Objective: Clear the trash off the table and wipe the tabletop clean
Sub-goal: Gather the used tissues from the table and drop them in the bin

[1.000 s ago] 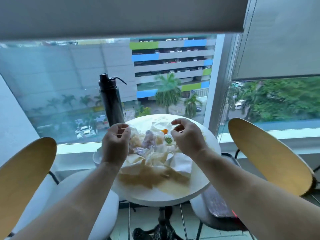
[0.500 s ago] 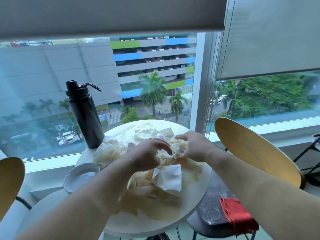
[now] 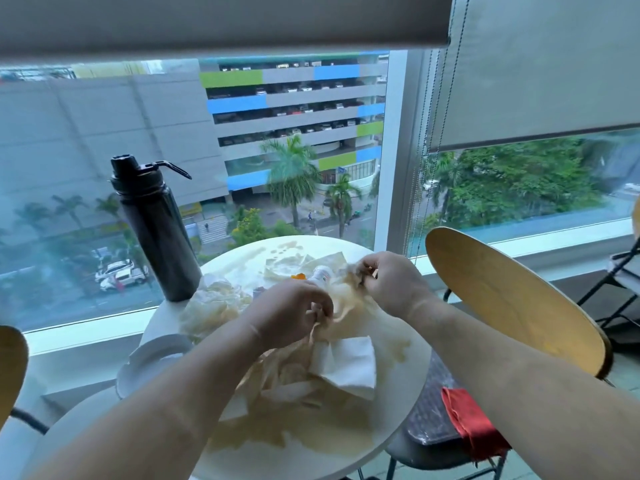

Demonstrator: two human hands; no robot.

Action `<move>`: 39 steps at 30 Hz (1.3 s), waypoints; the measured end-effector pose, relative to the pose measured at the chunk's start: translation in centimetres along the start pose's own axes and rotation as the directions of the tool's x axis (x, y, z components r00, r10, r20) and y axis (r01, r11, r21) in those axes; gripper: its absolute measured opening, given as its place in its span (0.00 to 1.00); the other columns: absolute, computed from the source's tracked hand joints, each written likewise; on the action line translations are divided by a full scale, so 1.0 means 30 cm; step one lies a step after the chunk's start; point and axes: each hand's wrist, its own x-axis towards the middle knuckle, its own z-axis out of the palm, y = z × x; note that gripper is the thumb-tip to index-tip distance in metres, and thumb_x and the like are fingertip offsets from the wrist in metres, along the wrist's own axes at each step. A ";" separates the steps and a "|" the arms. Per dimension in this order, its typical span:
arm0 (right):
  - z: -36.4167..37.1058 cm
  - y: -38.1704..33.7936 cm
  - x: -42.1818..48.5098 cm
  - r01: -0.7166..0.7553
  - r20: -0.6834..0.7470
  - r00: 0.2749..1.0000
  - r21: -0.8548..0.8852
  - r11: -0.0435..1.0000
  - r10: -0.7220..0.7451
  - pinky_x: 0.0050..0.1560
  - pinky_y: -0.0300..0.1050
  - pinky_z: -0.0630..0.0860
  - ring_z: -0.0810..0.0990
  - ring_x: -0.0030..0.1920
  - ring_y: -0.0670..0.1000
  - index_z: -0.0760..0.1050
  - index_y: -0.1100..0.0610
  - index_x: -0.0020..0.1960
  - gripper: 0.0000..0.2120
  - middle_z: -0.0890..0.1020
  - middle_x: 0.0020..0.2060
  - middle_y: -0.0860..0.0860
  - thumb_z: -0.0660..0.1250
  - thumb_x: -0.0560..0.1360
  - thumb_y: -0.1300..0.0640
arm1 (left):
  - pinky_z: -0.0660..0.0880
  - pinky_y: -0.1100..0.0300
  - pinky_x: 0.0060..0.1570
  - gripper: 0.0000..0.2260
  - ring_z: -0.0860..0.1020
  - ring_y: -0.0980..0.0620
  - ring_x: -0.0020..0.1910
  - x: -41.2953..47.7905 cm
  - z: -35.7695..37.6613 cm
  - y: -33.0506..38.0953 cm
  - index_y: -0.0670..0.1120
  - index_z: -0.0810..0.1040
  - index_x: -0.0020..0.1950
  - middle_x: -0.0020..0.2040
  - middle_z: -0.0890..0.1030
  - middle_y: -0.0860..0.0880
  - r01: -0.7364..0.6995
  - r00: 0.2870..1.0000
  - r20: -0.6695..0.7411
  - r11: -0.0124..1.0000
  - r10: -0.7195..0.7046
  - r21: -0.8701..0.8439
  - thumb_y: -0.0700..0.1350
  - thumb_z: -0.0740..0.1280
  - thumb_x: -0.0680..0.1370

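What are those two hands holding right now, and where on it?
The left hand and right hand each pinch a bunched-up edge of the stained paper wrapping, one at either end.

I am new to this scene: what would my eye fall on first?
The left hand and right hand grip stained paper over the round white table. A tall black bottle stands at its far left edge, and a red cloth lies on the chair at the right.

Stained trash on a round white worktop (image 3: 412, 382)
Crumpled, brown-stained paper wrappers (image 3: 294, 386) heap mid-worktop, a folded white napkin (image 3: 346, 365) on them, brown spills (image 3: 329, 441) around.
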 end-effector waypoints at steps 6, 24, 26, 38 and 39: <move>0.006 -0.034 0.026 0.049 -0.148 0.988 0.108 0.993 -0.033 0.49 0.45 0.71 0.78 0.48 0.55 0.80 0.57 0.52 0.04 0.81 0.49 0.53 0.68 0.80 0.57 | 0.80 0.57 0.47 0.13 0.80 0.53 0.47 -0.026 -0.031 -0.060 0.54 0.85 0.54 0.48 0.82 0.56 -0.062 0.977 -0.207 0.998 0.054 -0.029 0.37 0.73 0.76; 0.040 -0.065 0.036 -0.093 -0.001 0.992 0.683 0.724 0.129 0.47 0.54 0.87 0.85 0.45 0.55 0.84 0.54 0.49 0.10 0.87 0.46 0.56 0.68 0.72 0.65 | 0.79 0.56 0.49 0.14 0.81 0.50 0.44 0.006 -0.086 -0.030 0.43 0.83 0.40 0.41 0.85 0.49 0.128 0.673 -0.458 0.701 -0.581 -0.701 0.37 0.57 0.67; 0.041 -0.054 0.035 -0.076 0.021 0.996 0.661 0.747 0.082 0.52 0.55 0.86 0.86 0.47 0.55 0.84 0.51 0.51 0.15 0.88 0.48 0.54 0.71 0.66 0.62 | 0.75 0.54 0.42 0.12 0.77 0.48 0.40 0.007 -0.093 -0.013 0.39 0.80 0.39 0.36 0.81 0.47 0.142 0.661 -0.361 0.583 -0.657 -0.800 0.38 0.57 0.66; 0.058 -0.055 -0.004 -0.064 0.082 0.997 0.771 0.634 0.000 0.49 0.53 0.86 0.88 0.50 0.56 0.88 0.51 0.49 0.17 0.88 0.48 0.50 0.69 0.76 0.71 | 0.82 0.51 0.55 0.16 0.82 0.44 0.47 -0.056 -0.080 0.046 0.37 0.79 0.55 0.48 0.83 0.40 0.210 0.625 -0.373 0.607 -0.686 -0.766 0.25 0.58 0.74; 0.055 -0.062 -0.013 -0.071 0.102 0.995 0.772 0.632 -0.013 0.46 0.50 0.86 0.87 0.49 0.54 0.87 0.52 0.51 0.17 0.88 0.48 0.49 0.67 0.77 0.72 | 0.84 0.49 0.55 0.17 0.84 0.42 0.49 -0.064 -0.080 0.052 0.38 0.79 0.56 0.50 0.84 0.38 0.196 0.616 -0.381 0.603 -0.690 -0.774 0.24 0.58 0.75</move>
